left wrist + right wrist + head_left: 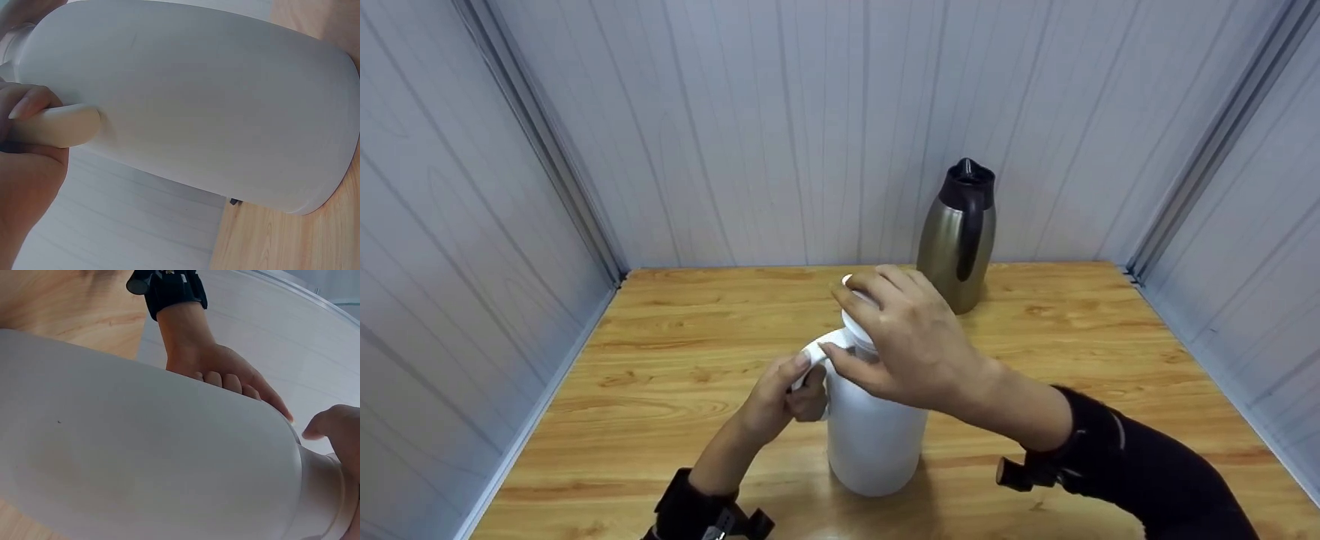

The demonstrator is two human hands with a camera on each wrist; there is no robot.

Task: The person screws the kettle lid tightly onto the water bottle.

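I see my left hand curled tight round the handle of the white jug, which stands upright on the table. My right hand cups the jug's lid, fingers bent over it. A steel flask stands just behind.

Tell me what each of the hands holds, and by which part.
Left hand grips the white jug by its handle; right hand grips its lid on top.
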